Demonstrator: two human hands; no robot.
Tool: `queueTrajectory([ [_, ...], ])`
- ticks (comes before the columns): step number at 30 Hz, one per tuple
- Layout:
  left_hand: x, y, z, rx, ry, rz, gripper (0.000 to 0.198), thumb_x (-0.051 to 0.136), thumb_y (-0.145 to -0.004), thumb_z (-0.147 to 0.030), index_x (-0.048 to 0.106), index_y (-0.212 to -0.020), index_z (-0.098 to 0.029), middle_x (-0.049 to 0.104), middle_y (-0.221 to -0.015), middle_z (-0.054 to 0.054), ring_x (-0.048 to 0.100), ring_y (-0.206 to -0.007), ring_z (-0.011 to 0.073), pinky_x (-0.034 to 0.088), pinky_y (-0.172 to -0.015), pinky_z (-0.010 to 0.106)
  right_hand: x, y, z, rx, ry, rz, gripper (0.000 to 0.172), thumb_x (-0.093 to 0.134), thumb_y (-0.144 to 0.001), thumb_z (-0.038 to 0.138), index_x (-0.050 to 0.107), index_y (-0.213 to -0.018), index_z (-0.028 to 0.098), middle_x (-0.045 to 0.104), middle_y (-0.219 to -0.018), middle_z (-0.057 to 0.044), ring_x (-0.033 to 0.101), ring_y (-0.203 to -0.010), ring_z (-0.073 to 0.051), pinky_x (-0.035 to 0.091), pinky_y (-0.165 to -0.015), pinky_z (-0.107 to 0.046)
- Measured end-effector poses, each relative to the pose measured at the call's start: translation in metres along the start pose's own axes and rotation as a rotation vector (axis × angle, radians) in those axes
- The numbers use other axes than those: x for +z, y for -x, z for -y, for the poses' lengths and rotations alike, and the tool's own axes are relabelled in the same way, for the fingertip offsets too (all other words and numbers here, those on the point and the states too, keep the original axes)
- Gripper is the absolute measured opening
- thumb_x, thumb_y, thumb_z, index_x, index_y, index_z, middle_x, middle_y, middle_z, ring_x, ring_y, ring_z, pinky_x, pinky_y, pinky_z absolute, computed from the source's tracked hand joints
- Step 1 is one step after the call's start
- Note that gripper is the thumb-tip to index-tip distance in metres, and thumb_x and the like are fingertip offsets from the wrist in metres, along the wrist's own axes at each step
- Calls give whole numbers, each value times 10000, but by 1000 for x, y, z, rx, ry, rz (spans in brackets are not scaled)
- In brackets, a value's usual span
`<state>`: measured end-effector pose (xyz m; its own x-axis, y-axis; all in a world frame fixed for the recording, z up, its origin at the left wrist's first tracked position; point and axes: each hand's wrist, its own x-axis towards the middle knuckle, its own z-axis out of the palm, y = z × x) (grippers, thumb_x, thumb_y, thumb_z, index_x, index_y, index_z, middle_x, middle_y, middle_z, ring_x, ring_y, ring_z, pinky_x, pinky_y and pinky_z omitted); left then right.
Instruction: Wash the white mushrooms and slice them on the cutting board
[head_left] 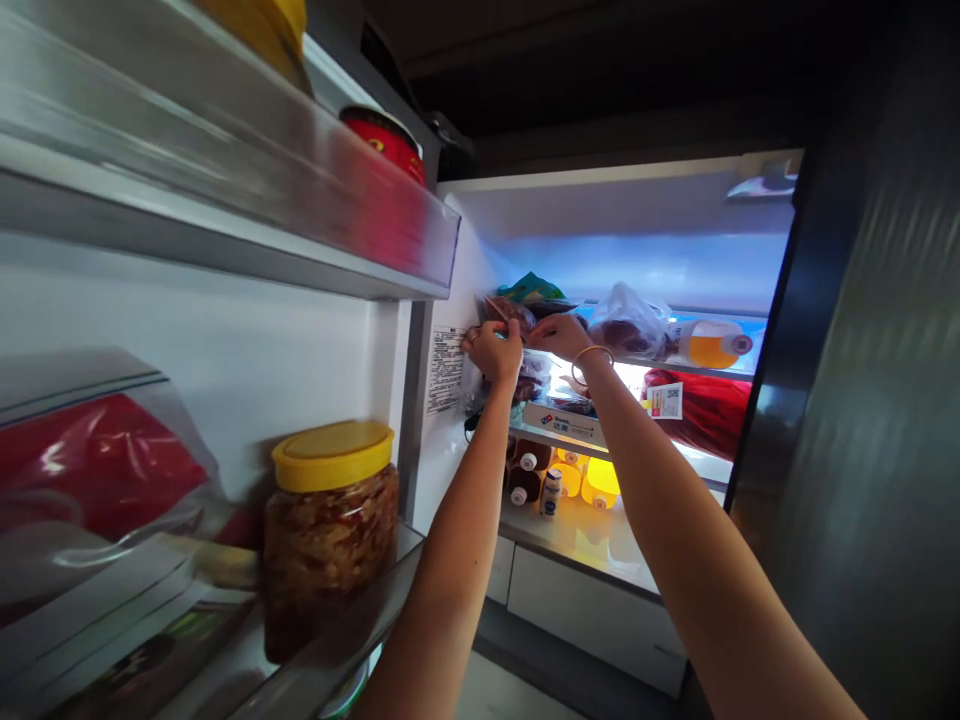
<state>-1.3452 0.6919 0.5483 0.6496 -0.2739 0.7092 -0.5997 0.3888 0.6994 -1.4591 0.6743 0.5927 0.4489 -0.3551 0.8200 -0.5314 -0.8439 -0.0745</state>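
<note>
Both my arms reach into an open, lit fridge, up to its top shelf. There my left hand (495,350) is closed, thumb and fingers pinching the near edge of a plastic bag (510,308) with something brownish inside. Close on its right, my right hand (559,333), with a bracelet (592,366) at the wrist, has its fingers bent down onto the same bag. The fingertips are small and partly hidden. A green bag (534,287) lies behind. To the right sit a clear bag with dark contents (628,325) and a bottle of orange liquid (711,345) on its side.
A pizza box (562,420) and a red bag (705,412) occupy the middle shelf. Several bottles and a small can (551,492) stand or lie below. On the open door at left are a yellow-lidded jar (334,540), a zip bag (97,460) and a red tin (384,145).
</note>
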Motion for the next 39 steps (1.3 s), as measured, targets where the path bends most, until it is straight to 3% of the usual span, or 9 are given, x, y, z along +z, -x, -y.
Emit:
queueTrajectory([
  [5,-3,-3,-1,-107,-3,64,212,495,-832,-366,665,-838,-239,620,-1107,78,464,-1093,314,416,-841,457,2,0,1,41,-54,16,79,662,-635,171,732,-641,135,702,-681,-27,616,-662,-133,454,-636,-211],
  [10,-5,-4,-7,-62,-121,47,287,436,-847,-354,689,-856,-217,618,-1110,110,454,-1118,330,374,-884,500,1,-1,0,106,-191,40,82,652,-612,146,713,-666,144,690,-707,-10,625,-733,-158,483,-693,-237],
  [15,-5,-14,-15,1,-220,66,441,378,-868,-464,698,-883,-161,639,-1048,190,455,-1131,373,320,-898,550,2,-8,-10,371,-480,-416,317,479,-734,149,576,-1028,212,649,-932,-13,634,-859,-133,512,-732,-263],
  [19,-8,-27,-20,-6,-94,141,329,403,-878,-363,678,-873,-181,668,-992,139,566,-966,284,404,-793,410,5,-11,-19,393,-677,-549,357,378,-832,223,354,-1181,293,569,-1042,-20,633,-926,-119,523,-723,-285],
  [22,-22,-35,-28,-13,30,77,328,372,-906,-330,649,-825,-174,674,-935,101,572,-844,211,404,-739,334,4,-11,-21,414,-831,-593,369,332,-847,187,279,-1193,308,544,-1004,-19,624,-945,-117,526,-736,-297],
  [26,-47,-38,-41,78,116,-16,330,380,-917,-322,598,-736,-154,669,-854,75,533,-755,163,381,-719,301,1,-11,-19,472,-914,-610,384,322,-831,139,272,-1182,288,527,-973,-26,626,-933,-119,539,-739,-294],
  [30,-57,-33,-40,47,127,-10,316,403,-912,-332,579,-710,-164,658,-817,61,534,-751,154,373,-695,275,-3,-7,-17,484,-1004,-598,319,324,-836,144,316,-1137,249,528,-978,-48,638,-906,-125,543,-741,-290],
  [36,-47,-31,-28,97,29,6,348,358,-923,-370,621,-783,-189,658,-847,77,585,-848,195,397,-689,274,-10,-7,-10,470,-843,-525,355,319,-828,123,346,-1172,206,538,-1041,-65,631,-890,-115,531,-788,-291],
  [39,-38,-25,-24,118,-47,19,357,354,-920,-373,644,-840,-180,653,-919,111,587,-902,231,409,-726,307,-22,-16,-8,382,-476,-507,348,338,-809,90,456,-1124,179,578,-1029,-74,605,-924,-153,496,-864,-358],
])
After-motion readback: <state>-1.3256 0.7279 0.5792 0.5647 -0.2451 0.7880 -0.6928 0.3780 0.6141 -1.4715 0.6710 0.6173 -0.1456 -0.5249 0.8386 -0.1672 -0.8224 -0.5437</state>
